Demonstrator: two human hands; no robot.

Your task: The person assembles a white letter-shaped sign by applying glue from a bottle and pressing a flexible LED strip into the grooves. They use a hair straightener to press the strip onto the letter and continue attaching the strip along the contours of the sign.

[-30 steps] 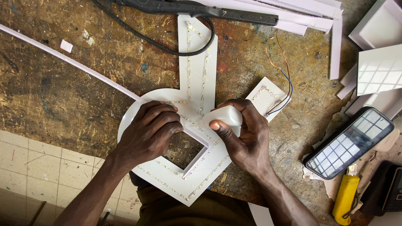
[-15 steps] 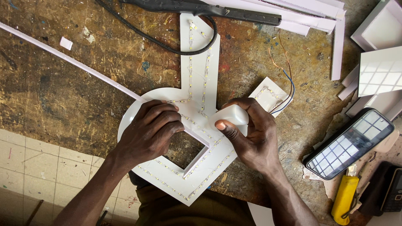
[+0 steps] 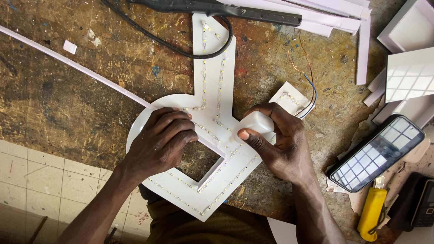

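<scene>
A white cut-out sign letter (image 3: 212, 68) lies flat on the worn wooden workbench (image 3: 58, 99), with thin light strips glued along its face. My left hand (image 3: 160, 142) presses down on the letter's rounded left part, fingers curled over a thin white strip (image 3: 77, 68) that runs off to the upper left. My right hand (image 3: 280, 142) grips a small white rounded block (image 3: 257, 123) against the letter's right edge. A small white square piece (image 3: 291, 97) with red and blue wires (image 3: 307, 68) sits just behind my right hand.
A black tool with a black cable (image 3: 212, 7) lies across the top. White strips and panels (image 3: 407, 68) are stacked at the upper right. A phone (image 3: 377, 153), a yellow tube (image 3: 371, 212) and a dark handset (image 3: 422, 205) lie at the right. A pale tiled surface (image 3: 40, 180) borders the lower left.
My right hand has shifted the white block slightly up and right along the letter's edge. My left hand has stayed put.
</scene>
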